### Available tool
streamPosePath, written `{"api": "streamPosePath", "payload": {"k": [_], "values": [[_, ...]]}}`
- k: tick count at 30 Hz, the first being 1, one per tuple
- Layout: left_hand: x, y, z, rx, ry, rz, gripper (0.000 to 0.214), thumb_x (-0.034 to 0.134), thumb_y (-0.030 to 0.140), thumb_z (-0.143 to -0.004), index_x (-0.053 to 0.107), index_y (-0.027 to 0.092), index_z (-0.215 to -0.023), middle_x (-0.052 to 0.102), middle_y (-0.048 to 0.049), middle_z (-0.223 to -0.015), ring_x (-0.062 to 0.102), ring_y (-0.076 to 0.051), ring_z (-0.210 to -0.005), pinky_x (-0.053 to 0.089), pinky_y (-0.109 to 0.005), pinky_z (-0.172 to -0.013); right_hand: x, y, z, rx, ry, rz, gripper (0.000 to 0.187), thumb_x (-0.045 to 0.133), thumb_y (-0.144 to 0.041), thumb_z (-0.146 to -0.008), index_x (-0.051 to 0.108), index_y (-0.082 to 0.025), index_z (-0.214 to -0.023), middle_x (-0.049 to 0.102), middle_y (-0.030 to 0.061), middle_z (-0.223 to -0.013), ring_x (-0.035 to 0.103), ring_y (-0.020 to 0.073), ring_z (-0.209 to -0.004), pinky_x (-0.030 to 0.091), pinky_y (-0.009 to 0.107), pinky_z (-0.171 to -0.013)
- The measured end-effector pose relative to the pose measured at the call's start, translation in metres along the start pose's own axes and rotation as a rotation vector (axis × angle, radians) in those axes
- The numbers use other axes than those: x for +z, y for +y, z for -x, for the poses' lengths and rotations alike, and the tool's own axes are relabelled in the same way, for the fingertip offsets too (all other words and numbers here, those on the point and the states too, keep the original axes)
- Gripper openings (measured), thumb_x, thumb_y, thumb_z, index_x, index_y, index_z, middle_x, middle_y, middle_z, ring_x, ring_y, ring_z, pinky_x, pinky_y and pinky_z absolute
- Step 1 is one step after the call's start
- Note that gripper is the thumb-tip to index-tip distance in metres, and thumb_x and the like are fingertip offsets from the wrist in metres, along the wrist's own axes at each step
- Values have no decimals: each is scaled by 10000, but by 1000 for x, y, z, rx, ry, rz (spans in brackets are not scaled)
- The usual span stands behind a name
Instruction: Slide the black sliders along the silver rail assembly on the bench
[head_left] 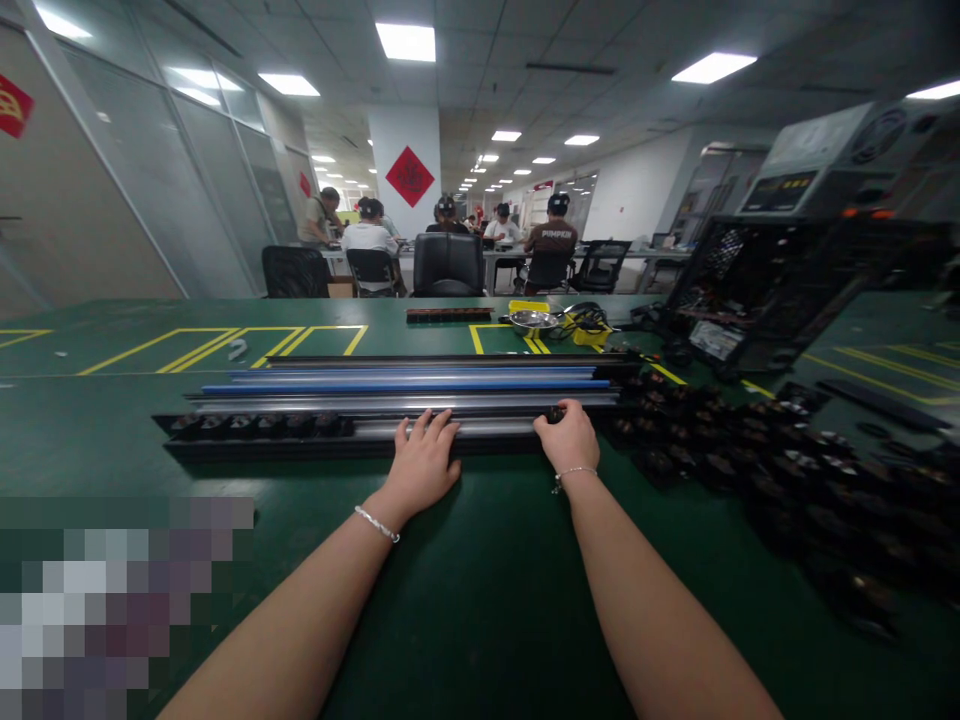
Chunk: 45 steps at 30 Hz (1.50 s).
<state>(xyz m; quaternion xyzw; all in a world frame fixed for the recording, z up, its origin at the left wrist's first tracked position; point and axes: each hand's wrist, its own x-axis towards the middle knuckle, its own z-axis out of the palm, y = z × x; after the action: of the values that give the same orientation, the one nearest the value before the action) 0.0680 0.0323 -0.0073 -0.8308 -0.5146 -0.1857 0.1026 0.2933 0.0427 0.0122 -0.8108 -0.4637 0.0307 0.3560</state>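
Note:
A long black rail (495, 443) with a pale metallic channel lies across the green table in front of me. Several small round black parts (266, 425) sit in a row in its left end. My left hand (425, 458) lies over the middle of the rail, fingers spread and touching it. At the rail's right part, my right hand (571, 438) is closed in a pinch on a small black part (555, 413). That part is mostly hidden by the fingers, so its exact kind does not show.
More rails lie behind, one with a blue strip (405, 387). A large heap of small black parts (795, 450) spreads to the right. Beyond stand an open computer case (765, 290), a metal bowl (534, 321) and a short dark strip (448, 314). People sit at far tables.

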Motion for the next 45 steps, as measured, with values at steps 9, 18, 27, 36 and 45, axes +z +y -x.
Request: {"api": "streamPosePath", "payload": {"k": [9, 18, 27, 36, 45], "values": [[0, -2, 1, 14, 4, -5, 524, 507, 332, -777, 469, 236, -1290, 402, -66, -1438, 288, -301, -1343, 203, -554, -1074, -17, 28, -21, 97, 103, 40, 367, 531, -297, -726, 586, -178, -1069, 630, 117, -1009, 588, 259, -904, 439, 341, -719], [-1, 1, 0, -18, 3, -8, 493, 509, 315, -781, 496, 258, -1271, 425, -69, -1423, 301, -294, -1340, 185, -557, -1084, -56, 67, -47, 108, 405, 192, 362, 515, -266, -745, 611, -178, -1083, 635, 133, -970, 508, 298, -993, 416, 413, -786], [0, -1, 1, -6, 30, 24, 442, 464, 358, -831, 507, 251, -1258, 444, -50, -1411, 325, -283, -1329, 199, -546, -1086, -63, 89, -55, 189, 316, 254, 433, 473, -236, -753, 609, -221, -1164, 578, 138, -1166, 494, 331, -1058, 419, 476, -800], [-4, -6, -4, -165, 173, 23, 352, 386, 382, -883, 585, 251, -1142, 494, -34, -1367, 285, -244, -1354, 211, -486, -1098, -31, 56, -46, -296, 385, 202, 406, 413, -203, -793, 611, -117, -1137, 527, 136, -1274, 394, 271, -1229, 315, 434, -1011], [-6, -41, -6, -614, 493, -18, 361, 484, 317, -807, 563, 204, -1140, 430, -89, -1402, 280, -287, -1336, 205, -537, -1073, 15, 17, -12, -729, -127, 170, 442, 328, -315, -893, 594, -153, -1206, 542, 87, -1307, 425, 222, -1250, 320, 402, -1064]]}}
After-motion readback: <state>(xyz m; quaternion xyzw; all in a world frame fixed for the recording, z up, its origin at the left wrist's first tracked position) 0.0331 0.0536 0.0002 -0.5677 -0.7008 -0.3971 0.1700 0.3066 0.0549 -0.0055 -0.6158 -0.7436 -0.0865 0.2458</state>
